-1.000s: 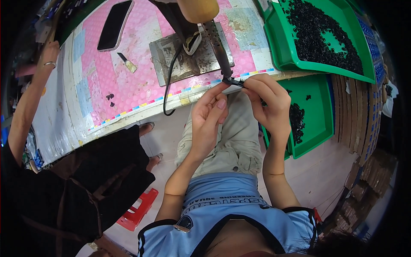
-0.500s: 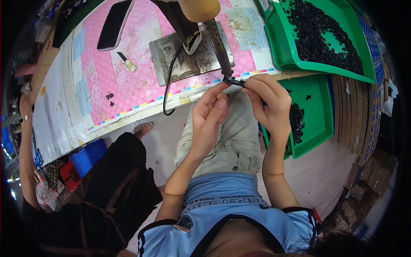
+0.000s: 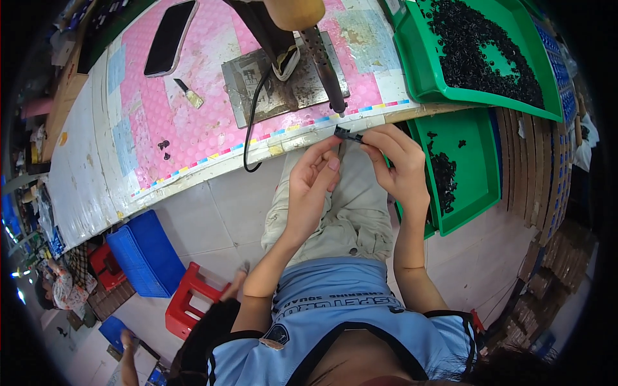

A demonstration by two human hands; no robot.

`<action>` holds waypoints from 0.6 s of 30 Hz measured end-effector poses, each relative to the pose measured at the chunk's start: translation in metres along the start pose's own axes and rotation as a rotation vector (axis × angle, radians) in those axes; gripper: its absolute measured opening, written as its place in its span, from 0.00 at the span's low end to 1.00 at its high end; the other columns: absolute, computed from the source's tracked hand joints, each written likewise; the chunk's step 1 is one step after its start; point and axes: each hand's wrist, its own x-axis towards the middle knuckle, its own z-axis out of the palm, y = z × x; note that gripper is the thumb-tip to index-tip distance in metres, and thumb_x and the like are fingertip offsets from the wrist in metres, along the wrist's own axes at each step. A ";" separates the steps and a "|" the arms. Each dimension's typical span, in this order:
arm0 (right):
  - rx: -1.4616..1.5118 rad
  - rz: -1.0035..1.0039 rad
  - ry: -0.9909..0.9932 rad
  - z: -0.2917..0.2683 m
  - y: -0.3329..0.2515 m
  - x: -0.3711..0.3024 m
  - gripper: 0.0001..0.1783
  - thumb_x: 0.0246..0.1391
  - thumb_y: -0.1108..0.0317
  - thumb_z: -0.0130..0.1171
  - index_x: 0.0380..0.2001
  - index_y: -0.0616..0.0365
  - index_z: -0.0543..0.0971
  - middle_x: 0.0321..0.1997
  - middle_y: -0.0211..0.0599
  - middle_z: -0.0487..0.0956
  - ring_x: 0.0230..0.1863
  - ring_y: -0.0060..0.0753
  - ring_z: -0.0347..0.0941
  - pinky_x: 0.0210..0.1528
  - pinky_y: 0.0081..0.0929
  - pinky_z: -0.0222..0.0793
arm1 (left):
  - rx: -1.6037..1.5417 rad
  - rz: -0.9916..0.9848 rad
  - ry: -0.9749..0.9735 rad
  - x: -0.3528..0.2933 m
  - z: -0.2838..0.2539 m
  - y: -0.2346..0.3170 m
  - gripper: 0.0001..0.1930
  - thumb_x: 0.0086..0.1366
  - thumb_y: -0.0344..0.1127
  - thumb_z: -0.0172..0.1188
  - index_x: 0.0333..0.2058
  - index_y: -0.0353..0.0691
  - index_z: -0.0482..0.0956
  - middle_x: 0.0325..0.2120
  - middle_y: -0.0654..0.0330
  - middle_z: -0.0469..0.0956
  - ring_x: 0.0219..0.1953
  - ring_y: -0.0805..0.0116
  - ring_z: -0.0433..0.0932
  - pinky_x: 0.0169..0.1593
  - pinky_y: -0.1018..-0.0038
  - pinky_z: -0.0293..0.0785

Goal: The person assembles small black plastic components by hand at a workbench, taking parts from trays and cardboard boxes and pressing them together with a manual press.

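Observation:
Just off the table's front edge, my right hand (image 3: 402, 164) pinches a small black plastic part (image 3: 347, 134) between thumb and fingers. My left hand (image 3: 312, 186) is closed, its index fingertip against the part's left end. Its thumb and other fingers are curled below; whether they hold anything else is hidden. Above the part hangs an iron (image 3: 327, 71) with a perforated metal tube and a wooden handle, its tip downward and apart from the part. A metal plate (image 3: 241, 87) lies under the iron on the table.
A green tray (image 3: 444, 96) heaped with small black pieces stands at the right, above a second green tray (image 3: 476, 199) with more. On the pink-covered table (image 3: 151, 122) lie a phone (image 3: 170, 38), a small blade (image 3: 188, 92) and black bits. A black cable (image 3: 250, 138) hangs over the edge.
My hands have drawn the black part down and away from the iron's tip. The person in dark clothes at the left has moved back, showing a red stool and a blue crate.

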 end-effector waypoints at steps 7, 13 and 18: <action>0.239 0.163 0.011 0.001 -0.008 -0.034 0.06 0.36 0.79 0.56 0.23 0.64 0.71 0.22 0.39 0.71 0.22 0.35 0.70 0.23 0.24 0.64 | 0.141 0.035 0.029 -0.026 0.006 -0.005 0.12 0.57 0.24 0.46 0.41 0.31 0.64 0.24 0.67 0.62 0.22 0.83 0.59 0.25 0.87 0.56; 1.252 0.606 0.091 0.013 -0.029 -0.062 0.10 0.50 0.67 0.50 0.28 0.61 0.63 0.22 0.37 0.71 0.18 0.23 0.66 0.23 0.17 0.64 | 0.342 0.182 0.030 -0.037 0.007 -0.012 0.08 0.55 0.21 0.48 0.36 0.33 0.65 0.25 0.66 0.63 0.26 0.81 0.62 0.30 0.86 0.59; 1.576 0.800 0.055 0.014 -0.035 -0.067 0.11 0.52 0.62 0.46 0.27 0.58 0.63 0.21 0.35 0.70 0.17 0.22 0.64 0.21 0.16 0.60 | 0.362 0.278 0.089 -0.040 0.014 -0.013 0.06 0.53 0.21 0.51 0.31 0.34 0.68 0.21 0.66 0.65 0.24 0.81 0.61 0.28 0.86 0.57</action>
